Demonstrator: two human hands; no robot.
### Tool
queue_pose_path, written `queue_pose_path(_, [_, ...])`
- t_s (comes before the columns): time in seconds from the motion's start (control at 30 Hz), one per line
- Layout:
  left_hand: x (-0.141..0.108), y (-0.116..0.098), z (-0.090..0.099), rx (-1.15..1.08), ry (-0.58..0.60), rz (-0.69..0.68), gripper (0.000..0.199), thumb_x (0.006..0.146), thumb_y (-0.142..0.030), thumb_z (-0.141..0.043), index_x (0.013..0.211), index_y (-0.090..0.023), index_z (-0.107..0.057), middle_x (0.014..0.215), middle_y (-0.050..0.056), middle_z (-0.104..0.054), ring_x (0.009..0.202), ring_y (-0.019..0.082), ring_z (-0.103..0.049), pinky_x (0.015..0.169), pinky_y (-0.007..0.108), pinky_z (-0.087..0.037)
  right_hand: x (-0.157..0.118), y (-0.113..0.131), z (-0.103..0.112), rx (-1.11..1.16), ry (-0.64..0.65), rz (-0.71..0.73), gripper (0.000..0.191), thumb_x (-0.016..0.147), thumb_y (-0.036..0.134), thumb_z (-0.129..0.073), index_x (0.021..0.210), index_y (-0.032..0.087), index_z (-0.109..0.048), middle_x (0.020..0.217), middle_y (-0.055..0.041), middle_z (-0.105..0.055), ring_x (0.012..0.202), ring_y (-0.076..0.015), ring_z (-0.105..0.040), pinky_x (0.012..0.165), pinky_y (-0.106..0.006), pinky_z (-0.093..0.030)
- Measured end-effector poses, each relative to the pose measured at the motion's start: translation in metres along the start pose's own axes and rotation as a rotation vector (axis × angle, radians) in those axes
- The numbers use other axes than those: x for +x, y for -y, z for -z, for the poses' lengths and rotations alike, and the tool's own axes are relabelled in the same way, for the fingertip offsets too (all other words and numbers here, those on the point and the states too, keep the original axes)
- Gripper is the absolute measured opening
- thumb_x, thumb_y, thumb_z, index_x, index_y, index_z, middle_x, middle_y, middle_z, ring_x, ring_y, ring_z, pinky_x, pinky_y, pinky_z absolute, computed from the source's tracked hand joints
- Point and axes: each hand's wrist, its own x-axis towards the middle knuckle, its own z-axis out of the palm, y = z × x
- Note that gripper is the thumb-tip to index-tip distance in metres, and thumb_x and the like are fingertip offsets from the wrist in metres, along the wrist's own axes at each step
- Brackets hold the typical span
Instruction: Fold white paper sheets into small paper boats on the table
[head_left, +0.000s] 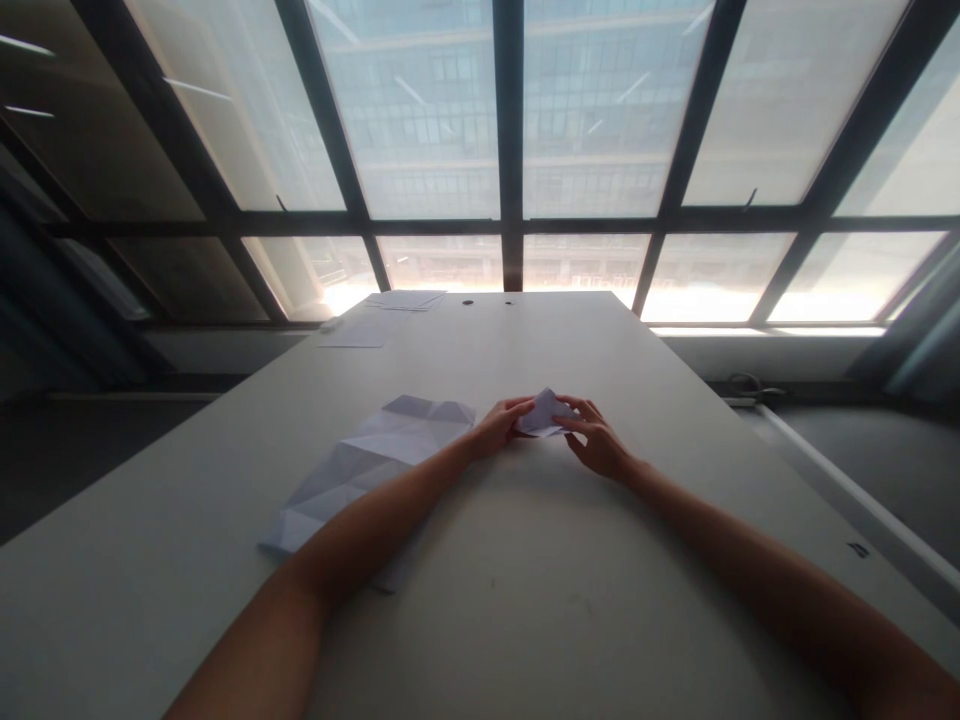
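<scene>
Folded paper (546,412), white, 1 pc., small, peaked at top. Loc.: in our hands, approx. mid-table, just above or on the white table (480,350); contact w/ surface: can't tell.

Handling (our est.): v. light, thin, fairly stiff at the folds, soft on single layers; slightly slick, easily crushed or mis-creased. Best hold: light pinch at L & R edges, near the layered folds; avoid pressing the peak.

L hand (501,425): fingers closed on the paper's L edge, thumb on the near face. R hand (600,445): fingers slightly apart, tips touching R side; whether they pinch, we can't tell.

Also listed:
- Creased sheet (382,445), large, w/ multiple fold lines, L of the hands; our L forearm (397,505) crosses over it, so it's partly hidden & might get dragged or snagged.
- Loose sheets (409,300), far L end, well apart.
- Sm. dark item (857,550), R edge; type unclear.

Obstructions: the fingers themselves, covering both paper edges from our view.
</scene>
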Motion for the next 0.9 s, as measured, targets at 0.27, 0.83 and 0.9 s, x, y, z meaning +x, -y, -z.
queue_pose_path(0.27, [0.0026, 0.005, 0.0033, -0.09, -0.091, 0.033, 0.057, 0.085, -0.058, -0.068, 0.111, -0.007, -0.07, 0.1, 0.018, -0.072, 0.087, 0.029, -0.068, 0.076, 0.037, -0.053, 0.0016, 0.004, 0.0023, -0.005, 0.007, 0.0, 0.055, 0.081, 0.0, -0.051, 0.126, 0.028, -0.066, 0.147, -0.0091, -0.047, 0.134, -0.0296, -0.043, 0.106, -0.055, -0.046])
queue_pose_path(0.83, [0.0017, 0.0021, 0.0003, 0.017, -0.066, -0.065, 0.067, 0.078, -0.052, -0.078, 0.131, -0.017, -0.06, 0.118, 0.014, -0.066, 0.102, 0.026, -0.064, 0.083, 0.033, -0.05, 0.0018, -0.0004, 0.0015, 0.007, -0.037, -0.085, 0.055, 0.078, 0.002, -0.055, 0.126, 0.028, -0.066, 0.144, -0.0106, -0.047, 0.125, -0.0307, -0.048, 0.099, -0.054, -0.049])
queue_pose_path(0.9, [0.0022, 0.0049, 0.0006, 0.067, -0.133, -0.106, 0.069, 0.072, -0.047, -0.083, 0.13, -0.016, -0.06, 0.119, 0.015, -0.065, 0.102, 0.025, -0.064, 0.084, 0.033, -0.05, 0.0014, 0.0009, 0.0029, 0.039, -0.012, -0.076, 0.055, 0.078, 0.004, -0.057, 0.126, 0.029, -0.066, 0.146, -0.01, -0.046, 0.125, -0.0312, -0.048, 0.099, -0.055, -0.049])
